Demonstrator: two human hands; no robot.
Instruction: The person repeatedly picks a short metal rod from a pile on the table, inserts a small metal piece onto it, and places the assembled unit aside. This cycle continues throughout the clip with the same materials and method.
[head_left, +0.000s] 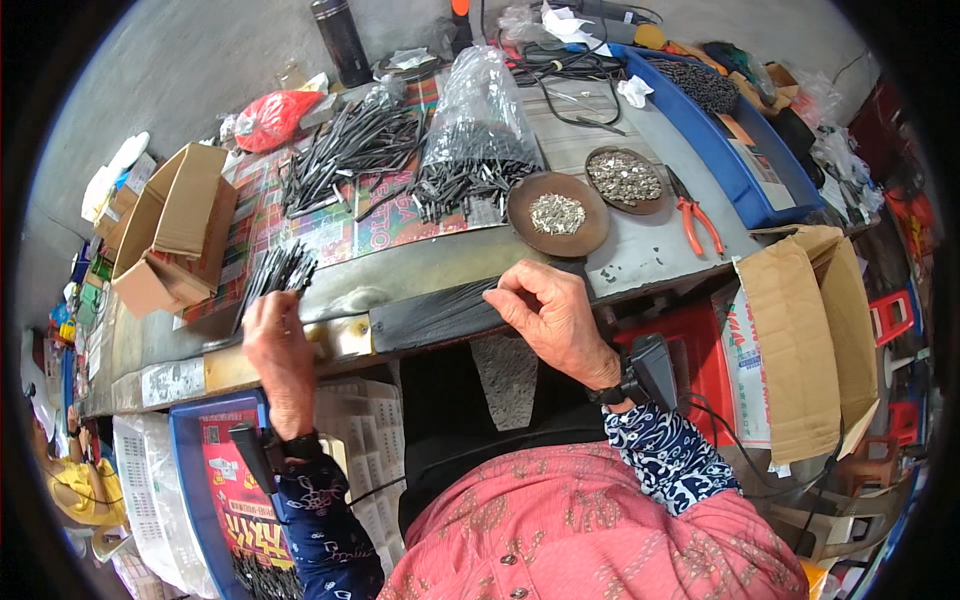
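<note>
My left hand (pixel 278 345) hangs over the table's front edge with its fingers curled closed, just in front of a small bundle of thin black rods (pixel 280 268). Whatever its fingertips hold, if anything, is hidden. In front of the round brown dish (pixel 523 222), my right hand (pixel 555 322) has thumb and fingers pinched together; anything between them is too small to make out. Small silvery metal pieces (pixel 556 214) are heaped in that dish. A second brown dish (pixel 650 206) behind it carries more silvery pieces (pixel 622 176).
Black rods (pixel 350 150) are piled at the back, beside a clear plastic bag (pixel 480 105) of similar rods. Red-handled pliers (pixel 695 215) lie right of the dishes, near a long blue tray (pixel 770 205). Cardboard boxes (pixel 195 205) flank the left; another carton (pixel 800 350) stands right.
</note>
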